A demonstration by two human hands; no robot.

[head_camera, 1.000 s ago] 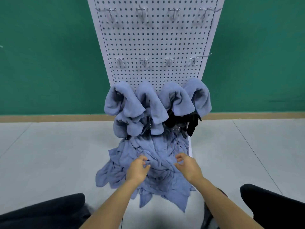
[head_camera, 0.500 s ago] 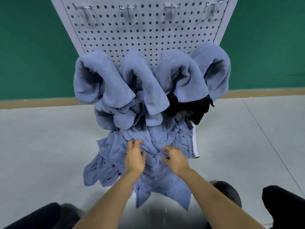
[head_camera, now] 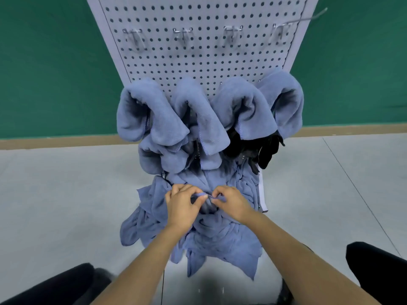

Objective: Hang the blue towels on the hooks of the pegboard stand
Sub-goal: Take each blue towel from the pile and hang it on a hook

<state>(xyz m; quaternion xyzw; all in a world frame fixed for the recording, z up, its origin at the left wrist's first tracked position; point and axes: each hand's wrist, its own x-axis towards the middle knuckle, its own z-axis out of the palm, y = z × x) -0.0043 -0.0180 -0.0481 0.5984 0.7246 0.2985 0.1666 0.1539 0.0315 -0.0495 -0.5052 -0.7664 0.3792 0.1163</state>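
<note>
A white pegboard stand [head_camera: 198, 56] rises in front of me, with a row of bare metal hooks [head_camera: 184, 34] near the top. Below them several blue towels [head_camera: 154, 115] hang draped over a lower row of hooks. A heap of blue towels [head_camera: 222, 234] lies on the floor at the foot of the stand. My left hand [head_camera: 181, 208] and my right hand [head_camera: 231, 202] are side by side on top of the heap. Each pinches the same raised fold of one blue towel [head_camera: 201, 195] between thumb and fingers.
Black cloth pieces [head_camera: 259, 150] hang under the right-hand towels. The green wall [head_camera: 44, 62] with a tan baseboard stands behind the stand. Pale grey floor [head_camera: 66, 194] spreads to both sides. My dark-clad knees [head_camera: 378, 271] frame the bottom corners.
My hands have closed in on the middle of the heap and taken hold of a fold of one towel. The view has drawn nearer to the stand.
</note>
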